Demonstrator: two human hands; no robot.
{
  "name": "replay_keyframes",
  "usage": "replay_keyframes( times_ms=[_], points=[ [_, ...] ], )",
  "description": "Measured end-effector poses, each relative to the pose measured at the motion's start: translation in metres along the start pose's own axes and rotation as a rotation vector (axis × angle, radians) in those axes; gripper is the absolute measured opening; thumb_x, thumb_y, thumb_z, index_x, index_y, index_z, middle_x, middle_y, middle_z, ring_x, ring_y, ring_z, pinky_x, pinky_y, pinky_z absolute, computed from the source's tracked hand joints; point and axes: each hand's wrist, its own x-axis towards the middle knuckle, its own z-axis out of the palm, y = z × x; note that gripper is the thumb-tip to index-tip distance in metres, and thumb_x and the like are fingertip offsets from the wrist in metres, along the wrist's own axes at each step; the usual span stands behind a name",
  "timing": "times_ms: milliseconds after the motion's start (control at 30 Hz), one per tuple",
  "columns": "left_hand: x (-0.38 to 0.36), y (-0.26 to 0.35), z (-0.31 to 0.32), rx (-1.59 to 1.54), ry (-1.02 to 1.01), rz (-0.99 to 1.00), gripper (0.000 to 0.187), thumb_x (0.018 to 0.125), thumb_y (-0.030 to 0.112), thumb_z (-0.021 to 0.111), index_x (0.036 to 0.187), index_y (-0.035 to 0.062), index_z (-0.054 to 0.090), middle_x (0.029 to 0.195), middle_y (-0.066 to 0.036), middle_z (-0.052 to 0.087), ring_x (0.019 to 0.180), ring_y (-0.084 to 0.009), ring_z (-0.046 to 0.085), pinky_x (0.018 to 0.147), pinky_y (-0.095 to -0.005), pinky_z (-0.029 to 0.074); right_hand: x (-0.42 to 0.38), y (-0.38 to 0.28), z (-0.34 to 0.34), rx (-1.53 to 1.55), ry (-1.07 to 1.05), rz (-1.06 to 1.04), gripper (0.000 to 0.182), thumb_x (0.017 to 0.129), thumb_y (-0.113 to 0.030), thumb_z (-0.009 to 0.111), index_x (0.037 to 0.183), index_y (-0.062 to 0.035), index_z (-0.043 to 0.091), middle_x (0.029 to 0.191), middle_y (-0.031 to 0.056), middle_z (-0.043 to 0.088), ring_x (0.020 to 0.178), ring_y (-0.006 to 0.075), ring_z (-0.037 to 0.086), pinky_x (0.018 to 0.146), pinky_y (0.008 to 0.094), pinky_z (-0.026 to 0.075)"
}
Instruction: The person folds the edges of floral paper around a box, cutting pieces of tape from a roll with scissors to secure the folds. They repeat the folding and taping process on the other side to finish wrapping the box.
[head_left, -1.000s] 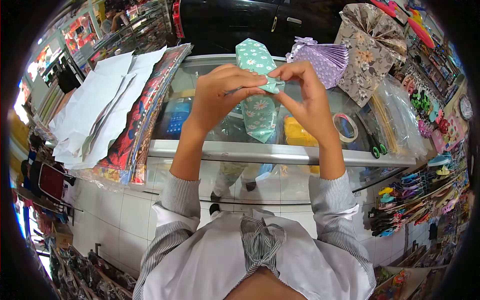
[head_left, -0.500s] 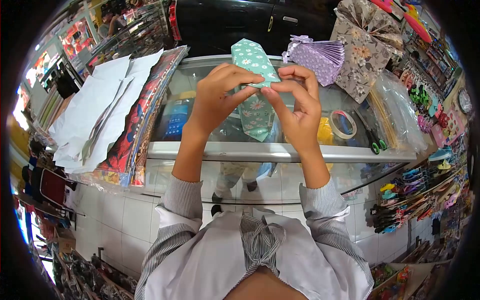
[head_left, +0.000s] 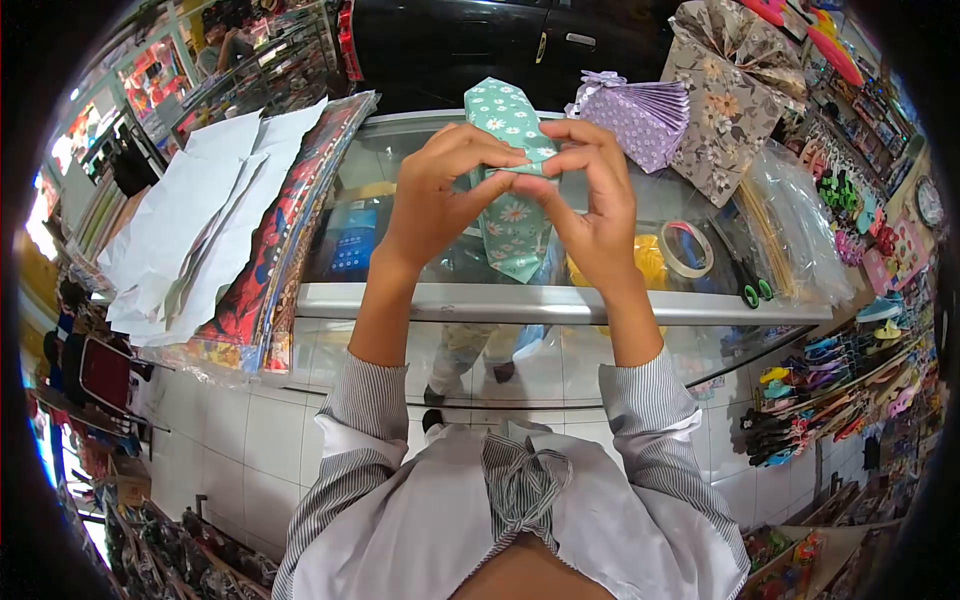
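A mint-green paper piece with white daisies point(head_left: 514, 222) stands over the glass counter, its pointed ends above and below my hands. My left hand point(head_left: 450, 190) pinches its middle from the left, thumb and fingers pressed together on the paper. From the right, my right hand point(head_left: 590, 195) pinches the same fold, its thumb and fingertips almost touching those of my left hand. The fingertips hide part of the fold. Behind to the right lie a purple pleated paper piece point(head_left: 640, 118) and a grey-brown floral paper piece point(head_left: 722, 125).
White sheets point(head_left: 190, 215) lie over patterned wrapping paper point(head_left: 270, 260) on the left. On the right are a tape roll point(head_left: 686, 249), black-green scissors point(head_left: 750, 275), thin sticks point(head_left: 768, 240) and clear plastic point(head_left: 805, 225). The counter's metal edge point(head_left: 480, 301) runs before me.
My right hand has shifted slightly left, and its fingers have closed in nearer to my left fingertips. The green paper has barely moved.
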Motion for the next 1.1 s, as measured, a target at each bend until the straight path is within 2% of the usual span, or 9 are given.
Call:
replay_keyframes(
  times_ms=[67,167,267,367,667,767,867,1000,1100],
  points=[
    [0.001,-0.002,0.0,-0.035,0.007,-0.002,0.016,0.07,0.005,0.073,0.085,0.0046,0.069,0.087,-0.007,0.067,0.082,-0.018,0.062,0.074,-0.0279,0.046,0.006,-0.007,0.001,0.177,0.06,0.101,0.025,0.072,-0.011,0.074,0.093,-0.0054,0.062,0.105,0.0101,0.058,0.097,0.0215,0.057,0.083,0.0316,0.045],
    [0.001,-0.002,0.002,-0.071,0.003,-0.011,0.017,0.069,0.004,0.074,0.085,0.0043,0.069,0.087,-0.007,0.067,0.082,-0.0173,0.062,0.074,-0.0275,0.046,0.012,-0.001,-0.014,0.038,-0.13,0.166,0.025,0.072,-0.009,0.073,0.095,-0.0052,0.065,0.094,0.0085,0.063,0.09,0.0201,0.059,0.081,0.0309,0.045],
    [0.0,-0.002,0.004,-0.072,0.011,-0.023,0.017,0.07,0.004,0.074,0.085,0.004,0.069,0.086,-0.007,0.066,0.081,-0.0172,0.062,0.074,-0.0273,0.046,0.018,0.007,-0.022,0.011,-0.264,0.042,0.023,0.072,-0.005,0.072,0.094,-0.0052,0.068,0.086,0.0066,0.065,0.084,0.0183,0.061,0.079,0.0301,0.046],
    [0.001,0.002,0.004,-0.059,0.016,-0.023,0.016,0.071,0.005,0.074,0.086,0.0037,0.069,0.085,-0.007,0.066,0.081,-0.0171,0.061,0.073,-0.0272,0.046,0.023,0.005,-0.024,0.001,-0.265,0.06,0.014,0.073,-0.003,0.071,0.086,-0.0039,0.07,0.086,0.0061,0.065,0.081,0.0163,0.06,0.075,0.028,0.045],
    [0.005,0.002,0.008,-0.009,0.082,0.016,0.008,0.075,0.01,0.072,0.081,0.005,0.069,0.077,-0.006,0.066,0.071,-0.0172,0.061,0.066,-0.0273,0.046,0.025,0.011,-0.019,0.255,-0.221,0.228,0.01,0.076,-0.006,0.07,0.086,-0.0043,0.07,0.079,0.004,0.063,0.075,0.0129,0.057,0.07,0.026,0.044],
    [0.004,0.003,0.011,-0.028,0.099,0.008,0.007,0.076,0.01,0.071,0.079,0.0043,0.067,0.076,-0.006,0.066,0.07,-0.0173,0.06,0.066,-0.0274,0.046,0.024,0.011,-0.015,0.191,-0.189,0.173,0.011,0.075,-0.009,0.071,0.086,-0.0046,0.07,0.08,0.0034,0.063,0.075,0.0122,0.056,0.072,0.027,0.043],
    [0.007,0.002,0.011,-0.031,0.079,-0.01,0.006,0.077,0.008,0.069,0.079,0.003,0.066,0.076,-0.006,0.064,0.071,-0.0171,0.059,0.067,-0.0275,0.045,0.023,0.017,-0.02,0.21,-0.248,0.176,0.017,0.076,-0.01,0.071,0.092,-0.0054,0.068,0.086,0.0041,0.064,0.083,0.0136,0.056,0.076,0.0282,0.043],
    [0.005,0.005,0.011,-0.004,0.066,-0.041,0.005,0.077,0.004,0.068,0.081,0.0015,0.066,0.08,-0.006,0.064,0.076,-0.0164,0.058,0.071,-0.0278,0.044,0.012,0.011,-0.015,0.173,-0.178,0.212,0.023,0.077,-0.008,0.069,0.1,-0.0064,0.065,0.099,0.0056,0.064,0.097,0.0172,0.057,0.083,0.0293,0.043],
    [0.006,0.002,0.008,-0.006,0.055,0.014,0.011,0.074,0.008,0.072,0.083,0.004,0.066,0.081,-0.006,0.064,0.076,-0.0191,0.06,0.07,-0.0285,0.046,0.006,0.024,-0.021,0.061,-0.274,0.085,0.025,0.077,-0.008,0.068,0.102,-0.0065,0.064,0.106,0.0062,0.063,0.103,0.0192,0.056,0.088,0.0319,0.043]
  ],
)
